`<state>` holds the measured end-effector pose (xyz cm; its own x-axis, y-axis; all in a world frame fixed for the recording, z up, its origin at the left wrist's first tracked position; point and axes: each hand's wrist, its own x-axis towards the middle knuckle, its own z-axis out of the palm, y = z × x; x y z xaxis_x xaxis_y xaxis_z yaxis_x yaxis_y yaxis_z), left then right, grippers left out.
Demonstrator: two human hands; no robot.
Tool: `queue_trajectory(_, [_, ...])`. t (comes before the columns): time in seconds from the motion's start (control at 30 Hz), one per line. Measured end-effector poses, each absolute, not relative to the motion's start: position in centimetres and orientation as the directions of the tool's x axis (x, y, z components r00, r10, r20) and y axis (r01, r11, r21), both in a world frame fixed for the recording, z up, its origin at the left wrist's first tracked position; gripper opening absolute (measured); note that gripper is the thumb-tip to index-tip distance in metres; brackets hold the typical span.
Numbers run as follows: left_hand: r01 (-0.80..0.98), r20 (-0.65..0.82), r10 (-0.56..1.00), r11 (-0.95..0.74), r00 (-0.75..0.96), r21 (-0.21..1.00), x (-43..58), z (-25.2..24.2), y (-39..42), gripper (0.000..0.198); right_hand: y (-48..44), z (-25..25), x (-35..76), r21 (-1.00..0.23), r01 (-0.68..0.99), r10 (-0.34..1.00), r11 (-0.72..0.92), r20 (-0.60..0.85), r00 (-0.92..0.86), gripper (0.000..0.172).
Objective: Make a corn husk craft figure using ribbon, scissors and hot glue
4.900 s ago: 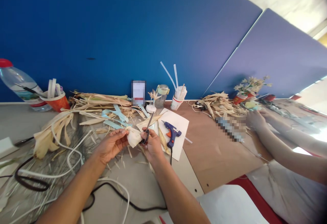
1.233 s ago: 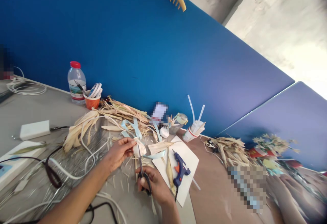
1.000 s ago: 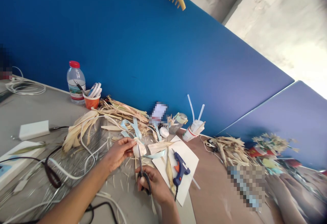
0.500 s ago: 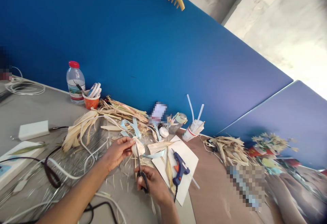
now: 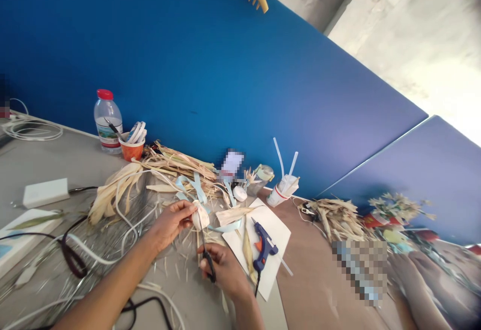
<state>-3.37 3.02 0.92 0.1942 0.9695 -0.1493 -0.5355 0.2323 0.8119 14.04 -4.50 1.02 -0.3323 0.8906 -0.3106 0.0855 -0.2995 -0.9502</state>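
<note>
Between the thumb and fingers of my left hand (image 5: 176, 221) is a small pale piece of corn husk (image 5: 202, 215). My right hand (image 5: 224, 268) grips black-handled scissors (image 5: 208, 262), whose blades point up and lie against the husk piece. Whether the blades are parted is too small to tell. Narrow husk scraps (image 5: 178, 271) lie on the table below my hands. Just right of them, a blue glue gun (image 5: 265, 247) rests on a white sheet (image 5: 276, 265), beside a long husk strip (image 5: 248, 252).
A pile of dried husks (image 5: 180, 162) and light blue ribbon (image 5: 195, 189) lie behind my hands. White cables (image 5: 92, 256) and thin wires spread at left. A bottle (image 5: 108, 122), an orange cup (image 5: 132, 149) and a white cup (image 5: 280, 194) stand along the blue partition (image 5: 225, 69). Another person's arm (image 5: 417, 290) is at far right.
The view has shifted slightly. The husk piece has turned a little between my left fingers, and the scissors stay against it. Both hands remain in nearly the same place.
</note>
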Motion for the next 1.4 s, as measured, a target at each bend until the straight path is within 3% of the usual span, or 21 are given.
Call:
queue_trajectory(0.67, [-0.552, -0.153, 0.967, 0.241, 0.201, 0.798, -2.8, 1.3, 2.6, 0.020, -4.1, 0.0, 13.6, -0.960, 0.077, 0.931, -0.271, -0.281, -0.233, 0.022])
queue_trajectory(1.4, [-0.550, -0.129, 0.970, 0.225, 0.209, 0.804, -3.1, 0.6, 3.0, 0.016, -4.3, 0.2, 13.6, -0.960, 0.062, 0.923, -0.273, -0.279, -0.263, 0.023])
